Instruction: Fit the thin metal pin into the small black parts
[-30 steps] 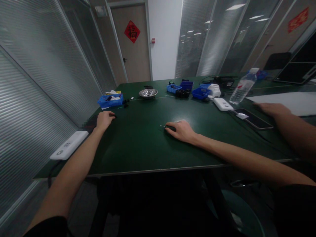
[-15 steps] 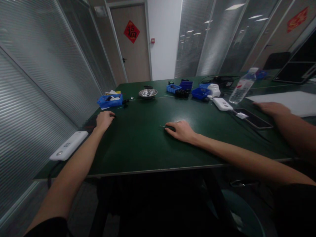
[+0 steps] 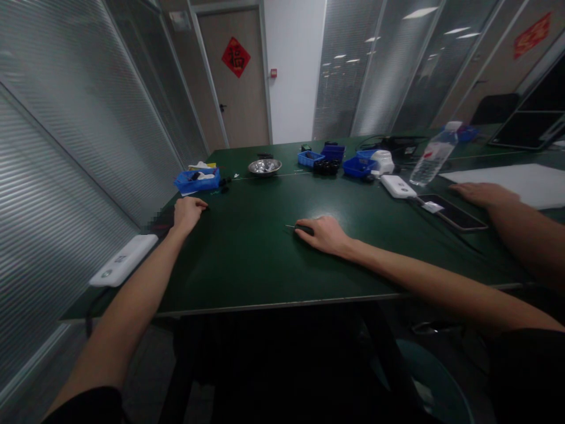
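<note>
My left hand (image 3: pixel 189 213) rests at the table's left side with its fingers closed in a pinch. A small dark piece seems to show at its fingertips, too small to name. Just beyond this hand is a blue basket (image 3: pixel 198 182) with white and dark items in it. My right hand (image 3: pixel 325 235) lies on the green table (image 3: pixel 247 259), fingers curled around a thin metal-shafted tool (image 3: pixel 289 226), like a small screwdriver. Its shaft points left, and the handle is mostly covered by the fingers.
Farther back stand a metal bowl (image 3: pixel 265 168), a blue tray (image 3: pixel 311 158) and a blue bin (image 3: pixel 359 167). A water bottle (image 3: pixel 435 156), a white power bank (image 3: pixel 397 186) and a phone (image 3: pixel 454 213) lie right, beside another person's hand (image 3: pixel 485 193). Another white device (image 3: pixel 123 260) sits left.
My left hand has shifted slightly to the right, its fingers turning a little. My right hand and its tool stay put. The other person's hand has moved slightly left.
</note>
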The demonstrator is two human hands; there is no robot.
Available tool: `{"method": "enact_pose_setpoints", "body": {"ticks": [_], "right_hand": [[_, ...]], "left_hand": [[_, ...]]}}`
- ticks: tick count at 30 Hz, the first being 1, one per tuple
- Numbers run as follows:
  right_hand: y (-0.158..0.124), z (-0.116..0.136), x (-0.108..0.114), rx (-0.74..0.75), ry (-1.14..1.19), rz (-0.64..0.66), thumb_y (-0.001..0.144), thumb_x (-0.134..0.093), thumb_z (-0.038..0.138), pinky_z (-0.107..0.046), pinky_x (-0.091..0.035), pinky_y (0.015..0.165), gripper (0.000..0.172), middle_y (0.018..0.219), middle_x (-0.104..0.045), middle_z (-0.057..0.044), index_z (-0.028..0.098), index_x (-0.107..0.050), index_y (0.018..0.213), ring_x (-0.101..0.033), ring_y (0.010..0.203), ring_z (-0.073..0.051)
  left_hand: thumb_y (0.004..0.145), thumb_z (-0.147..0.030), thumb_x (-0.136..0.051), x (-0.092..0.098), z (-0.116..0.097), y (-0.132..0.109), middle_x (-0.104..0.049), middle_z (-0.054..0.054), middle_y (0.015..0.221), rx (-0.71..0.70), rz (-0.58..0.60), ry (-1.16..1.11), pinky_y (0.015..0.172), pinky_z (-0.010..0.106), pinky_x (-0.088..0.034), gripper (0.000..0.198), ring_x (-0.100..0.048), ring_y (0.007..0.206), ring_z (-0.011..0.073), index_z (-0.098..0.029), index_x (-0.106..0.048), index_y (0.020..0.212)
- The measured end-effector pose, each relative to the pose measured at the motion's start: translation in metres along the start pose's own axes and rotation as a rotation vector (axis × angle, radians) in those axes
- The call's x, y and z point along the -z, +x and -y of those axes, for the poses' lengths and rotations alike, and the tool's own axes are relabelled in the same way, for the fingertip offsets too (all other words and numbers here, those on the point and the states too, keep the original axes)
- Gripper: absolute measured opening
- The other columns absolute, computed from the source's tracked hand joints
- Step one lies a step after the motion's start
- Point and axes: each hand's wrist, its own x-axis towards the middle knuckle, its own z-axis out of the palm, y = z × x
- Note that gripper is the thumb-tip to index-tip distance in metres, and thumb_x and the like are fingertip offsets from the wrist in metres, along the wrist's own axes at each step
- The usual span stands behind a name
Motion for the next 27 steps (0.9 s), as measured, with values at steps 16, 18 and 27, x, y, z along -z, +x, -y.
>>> {"method": "enact_pose_setpoints", "body": {"ticks": [16,18,27], "right_hand": [[-0.003,0.002,-0.001,0.094,-0.002,-0.039,0.108,-0.048,0.052,-0.031,-0.043,0.069,0.048,0.096,-0.082,-0.008,0.022,-0.072,0.136,-0.072,0.074,-0.021],[-0.004,0.003,-0.002,0.124,0.014,-0.044,0.108,-0.048,0.052,-0.03,-0.043,0.068,0.048,0.095,-0.082,-0.008,0.022,-0.072,0.136,-0.072,0.073,-0.02],[-0.006,0.004,0.001,0.203,0.059,-0.028,0.108,-0.045,0.053,-0.03,-0.043,0.069,0.049,0.1,-0.082,-0.009,0.022,-0.072,0.136,-0.072,0.074,-0.02]], "left_hand": [[0.098,-0.036,-0.069,-0.015,-0.132,-0.065,-0.076,0.006,0.133,-0.565,0.514,-0.547,0.104,0.039,-0.054,0.039,-0.07,0.12,0.0236,-0.024,-0.074,0.135],[0.098,-0.037,-0.07,-0.018,-0.156,-0.082,-0.077,0.008,0.129,-0.658,0.603,-0.599,0.098,0.038,-0.055,0.039,-0.072,0.114,0.0227,-0.023,-0.074,0.135],[0.101,-0.039,-0.069,-0.025,-0.163,-0.092,-0.076,0.009,0.121,-0.729,0.626,-0.609,0.087,0.034,-0.052,0.033,-0.069,0.101,0.0211,-0.022,-0.077,0.128]]}}
